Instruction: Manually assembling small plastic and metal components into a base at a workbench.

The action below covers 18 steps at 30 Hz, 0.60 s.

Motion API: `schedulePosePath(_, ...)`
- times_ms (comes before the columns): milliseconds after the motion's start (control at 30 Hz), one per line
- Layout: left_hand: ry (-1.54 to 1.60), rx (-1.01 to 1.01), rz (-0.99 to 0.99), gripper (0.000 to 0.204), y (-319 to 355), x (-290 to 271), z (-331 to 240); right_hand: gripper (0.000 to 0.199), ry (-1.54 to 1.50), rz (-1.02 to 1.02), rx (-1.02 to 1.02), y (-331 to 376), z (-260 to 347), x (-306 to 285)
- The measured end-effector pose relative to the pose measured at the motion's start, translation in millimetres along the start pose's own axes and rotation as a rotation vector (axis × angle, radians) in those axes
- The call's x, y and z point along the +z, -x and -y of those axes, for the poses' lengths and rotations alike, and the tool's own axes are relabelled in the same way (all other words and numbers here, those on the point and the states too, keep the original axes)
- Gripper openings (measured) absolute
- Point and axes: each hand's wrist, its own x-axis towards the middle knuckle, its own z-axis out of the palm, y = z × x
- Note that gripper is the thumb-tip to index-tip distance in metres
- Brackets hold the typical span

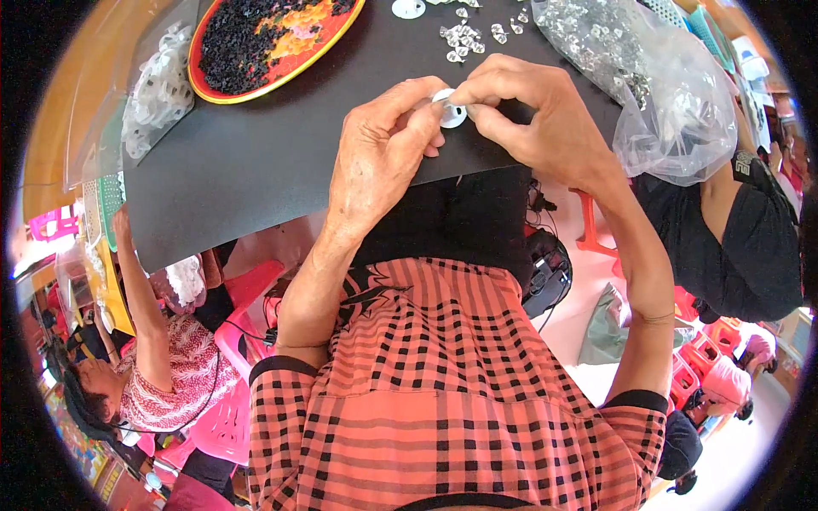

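Above the near edge of a dark table (281,179), both my hands meet at a small white disc (452,115) with a dark hole in it. My left hand (388,140) grips the disc's left side between thumb and fingers. With thumb and forefinger pinched at the disc's upper right, my right hand (532,111) holds something too small to make out. Beyond my hands lie several small clear plastic pieces (461,38) in a loose cluster. Another white disc (408,8) rests at the far edge of view.
A red and yellow tray (198,81) of small black pieces stands at the far left, beside a clear bag of pale parts (159,89). A large clear bag (673,128) of transparent pieces lies at the right. Other people sit on both sides, one on a pink chair (223,426).
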Motion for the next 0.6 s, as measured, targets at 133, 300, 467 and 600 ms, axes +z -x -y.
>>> schedulePosePath(133, -0.023, 0.006, 0.018, 0.023, -2, -1, 0, 0.01, 0.176, 0.053, -0.184, -3, -3, -7)
schedulePosePath(300, -0.056, -0.003, 0.024, 0.025, 0, -4, 3, 0.011, 0.495, 0.15, -0.236, -5, 14, -8)
schedulePosePath(467, -0.084, 0.034, -0.021, 0.025, 2, 2, 1, 0.006, 0.558, 0.077, -0.192, -5, 23, 1)
schedulePosePath(600, -0.03, 0.012, 0.003, 0.023, 0, 0, 0, 0.011, 0.122, 0.144, 0.058, -6, 6, -8)
